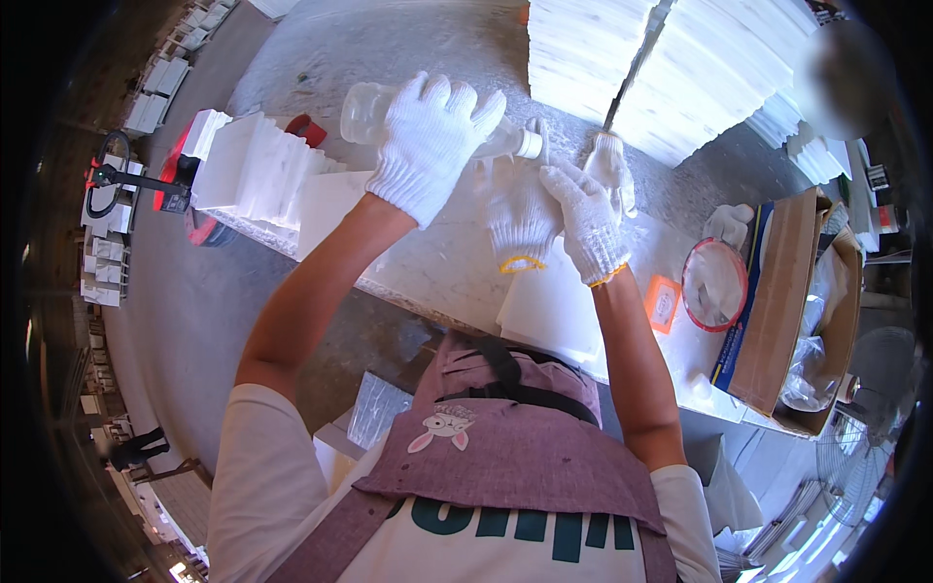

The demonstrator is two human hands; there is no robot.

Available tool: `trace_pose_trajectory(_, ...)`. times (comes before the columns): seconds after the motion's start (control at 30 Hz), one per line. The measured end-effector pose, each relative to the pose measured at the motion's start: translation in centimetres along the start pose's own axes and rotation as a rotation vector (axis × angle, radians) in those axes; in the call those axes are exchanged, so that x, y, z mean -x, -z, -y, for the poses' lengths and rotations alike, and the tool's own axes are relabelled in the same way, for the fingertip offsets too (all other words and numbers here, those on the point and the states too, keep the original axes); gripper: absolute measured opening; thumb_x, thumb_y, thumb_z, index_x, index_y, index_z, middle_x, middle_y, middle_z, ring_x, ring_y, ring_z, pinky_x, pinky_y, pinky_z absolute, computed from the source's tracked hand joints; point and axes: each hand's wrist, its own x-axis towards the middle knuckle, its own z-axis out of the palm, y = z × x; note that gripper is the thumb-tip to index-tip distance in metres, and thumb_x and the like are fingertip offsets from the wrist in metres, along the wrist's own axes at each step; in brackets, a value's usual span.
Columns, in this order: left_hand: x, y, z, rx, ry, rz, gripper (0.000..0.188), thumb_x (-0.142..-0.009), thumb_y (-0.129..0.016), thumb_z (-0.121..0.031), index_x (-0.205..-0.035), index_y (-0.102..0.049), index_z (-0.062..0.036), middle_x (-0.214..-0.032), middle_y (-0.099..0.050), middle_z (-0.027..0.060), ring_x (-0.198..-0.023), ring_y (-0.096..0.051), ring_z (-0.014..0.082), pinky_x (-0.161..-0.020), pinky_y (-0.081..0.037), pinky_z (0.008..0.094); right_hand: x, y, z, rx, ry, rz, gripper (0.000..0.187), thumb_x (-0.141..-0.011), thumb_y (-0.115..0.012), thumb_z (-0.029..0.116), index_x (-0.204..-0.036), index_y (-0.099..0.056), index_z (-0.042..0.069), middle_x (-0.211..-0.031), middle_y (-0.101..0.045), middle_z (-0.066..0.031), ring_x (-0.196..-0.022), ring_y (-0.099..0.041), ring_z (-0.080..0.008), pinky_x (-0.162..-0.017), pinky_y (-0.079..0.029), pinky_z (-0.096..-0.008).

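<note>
White knitted gloves cover both of my hands. My left hand [432, 136] is closed over a clear plastic bottle [363, 113] lying on its side, its white cap [529, 144] pointing right. To the right of the cap, my right hand [586, 219] has its fingers bent against the edge of a loose white glove [518, 216] with a yellow-trimmed cuff, and seems to pinch it. Another white glove [609, 167] lies just beyond my right fingers. Whatever lies under the right fingertips is hidden. Below the loose glove is a stack of white sheets [550, 309].
Tall stacks of white slabs [671, 68] stand at the far side, smaller white blocks [255, 170] at left. On the right are an orange packet [663, 303], a red-rimmed round container [714, 284] and an open cardboard box [785, 291]. A fan [867, 457] stands lower right.
</note>
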Motion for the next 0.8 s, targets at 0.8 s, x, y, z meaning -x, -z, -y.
trace_pose_trajectory(0.8, 1.6, -1.1, 0.8, 0.042, -0.007, 0.065, 0.044, -0.076, -0.066, -0.018, -0.119, -0.063, -0.0187, -0.09, -0.06, 0.0077, -0.091, -0.06, 0.0243, -0.088, -0.047, 0.0397, -0.7, -1.5, -2.5, 0.03, 0.038, -0.003, 0.031, -0.095, -0.055, 0.016, -0.12, -0.062, -0.001, -0.103, -0.066, -0.0045, -0.09, -0.059, -0.0098, -0.081, -0.047, -0.0231)
